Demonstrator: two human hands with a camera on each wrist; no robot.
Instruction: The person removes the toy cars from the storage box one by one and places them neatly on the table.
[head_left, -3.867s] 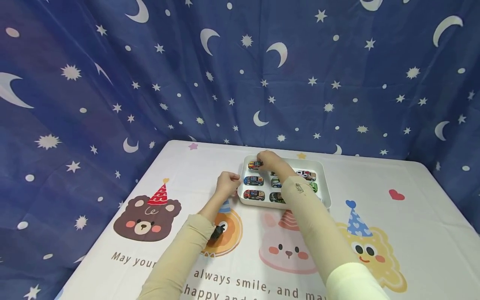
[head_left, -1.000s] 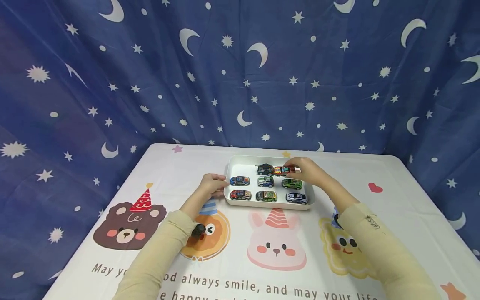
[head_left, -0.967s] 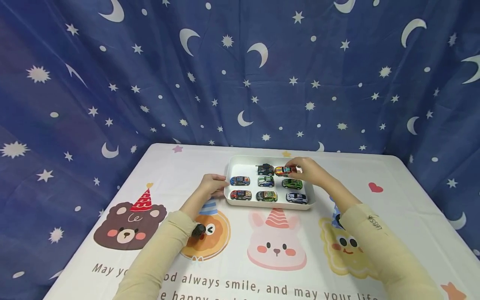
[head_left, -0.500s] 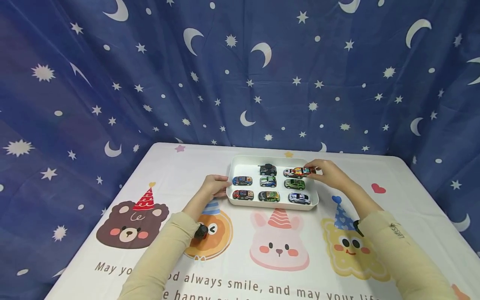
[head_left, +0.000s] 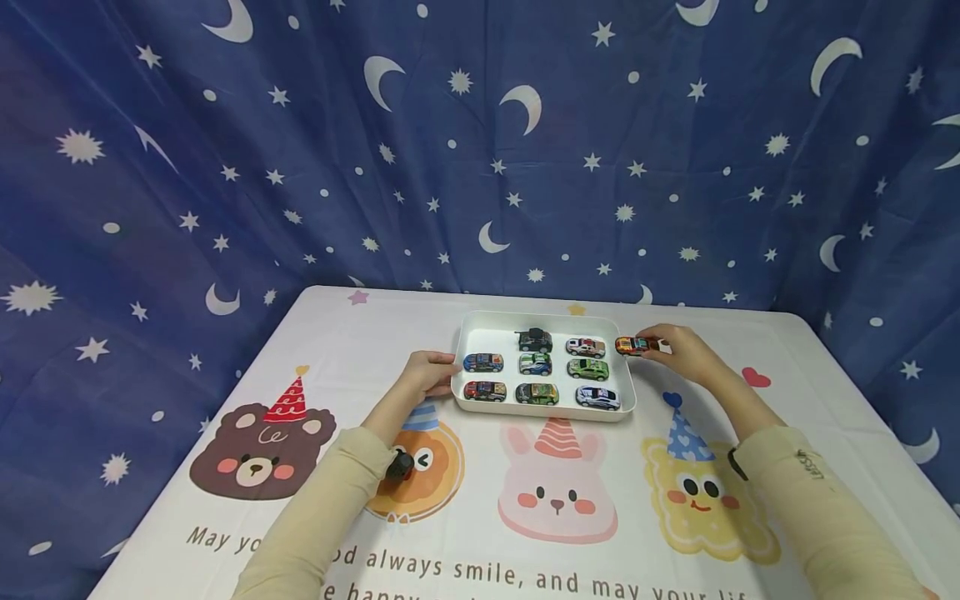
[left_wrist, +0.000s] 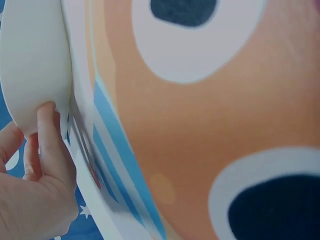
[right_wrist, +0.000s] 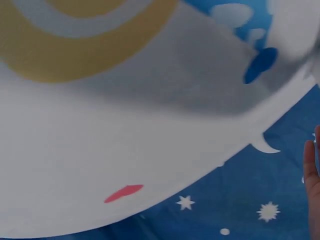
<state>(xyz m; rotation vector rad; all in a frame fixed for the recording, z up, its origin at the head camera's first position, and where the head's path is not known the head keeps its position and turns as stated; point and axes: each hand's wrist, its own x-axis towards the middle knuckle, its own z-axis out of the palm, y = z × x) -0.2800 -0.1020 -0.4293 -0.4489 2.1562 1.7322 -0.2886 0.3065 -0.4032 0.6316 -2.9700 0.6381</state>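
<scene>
My right hand [head_left: 686, 352] pinches an orange-red toy car [head_left: 630, 345] just past the right rim of a white tray [head_left: 489, 333]. Several other toy cars stand in rows in the tray, among them a blue one [head_left: 483, 362], a green one [head_left: 588, 369] and a red-and-white one [head_left: 585, 347]. A black toy tank [head_left: 534, 341] stands in the back row, with bare tray floor to its left. My left hand [head_left: 424, 373] holds the tray's left edge; in the left wrist view its fingers [left_wrist: 47, 132] grip the tray corner. Only fingers of my right hand [right_wrist: 313, 172] show in the right wrist view.
A white tablecloth [head_left: 697, 325] with printed cartoon animals and lettering covers the table. A blue curtain [head_left: 420, 208] with moons and stars hangs behind its back edge. Beyond the right hand lies a printed red heart [head_left: 756, 377].
The right hand has carried the orange-red car from the tray's back left corner, rightward over the back row and past the right rim. The left hand stays at the tray's left edge.
</scene>
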